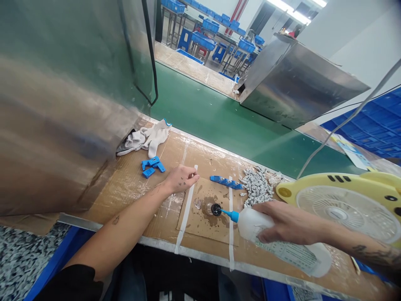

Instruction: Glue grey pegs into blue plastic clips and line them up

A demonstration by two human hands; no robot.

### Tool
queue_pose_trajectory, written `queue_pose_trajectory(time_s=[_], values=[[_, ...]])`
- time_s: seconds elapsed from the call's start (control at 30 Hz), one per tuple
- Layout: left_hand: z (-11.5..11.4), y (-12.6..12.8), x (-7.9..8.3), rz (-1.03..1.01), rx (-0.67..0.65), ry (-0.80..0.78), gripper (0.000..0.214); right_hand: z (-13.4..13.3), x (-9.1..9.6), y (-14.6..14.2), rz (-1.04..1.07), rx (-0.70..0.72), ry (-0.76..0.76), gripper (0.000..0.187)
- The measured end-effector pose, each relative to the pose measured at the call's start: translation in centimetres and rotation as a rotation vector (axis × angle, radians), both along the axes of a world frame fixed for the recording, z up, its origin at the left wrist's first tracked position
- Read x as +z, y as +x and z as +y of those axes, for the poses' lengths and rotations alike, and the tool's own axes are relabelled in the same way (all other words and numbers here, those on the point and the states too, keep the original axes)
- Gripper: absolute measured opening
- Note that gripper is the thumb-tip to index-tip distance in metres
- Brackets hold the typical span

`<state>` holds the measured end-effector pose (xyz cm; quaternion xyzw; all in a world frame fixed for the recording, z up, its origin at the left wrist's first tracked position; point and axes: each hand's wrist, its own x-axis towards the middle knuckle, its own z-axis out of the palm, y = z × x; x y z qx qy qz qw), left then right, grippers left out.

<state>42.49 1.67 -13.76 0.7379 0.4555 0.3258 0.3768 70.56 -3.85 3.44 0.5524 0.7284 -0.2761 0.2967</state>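
My right hand (282, 221) is wrapped round a white plastic squeeze bottle (308, 257) with a printed label, tilted almost onto its side. Its blue nozzle (232, 215) points left, the tip at the mouth of a small black-rimmed container (216, 209). That container stands on a cardboard sheet (200, 228) spotted with dark wet marks. My left hand (181, 179) rests above the sheet's upper left corner, fingers curled in; whether anything is between them is hidden. Just beyond the sheet lies a row of blue plastic parts (226, 182), beside a heap of small grey pieces (258, 186).
Loose blue clips (153, 166) and white gloves (150, 138) lie at left, by a big metal housing (62, 104). A yellow fan (344, 205) stands at right. A green conveyor belt (203, 108) runs behind the bench, with another metal hood (300, 83) over it.
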Motion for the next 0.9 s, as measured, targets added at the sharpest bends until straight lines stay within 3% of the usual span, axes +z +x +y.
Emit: queue_pose_trajectory(time_s=[0.13, 0.9], values=[[0.02, -0.02, -0.15, 0.000, -0.007, -0.006, 0.025, 0.08, 0.08, -0.17, -0.010, -0.024, -0.068, 0.028], [0.04, -0.10, -0.44, -0.015, -0.011, 0.007, 0.026, 0.85, -0.05, -0.92, -0.034, -0.002, -0.092, 0.026]])
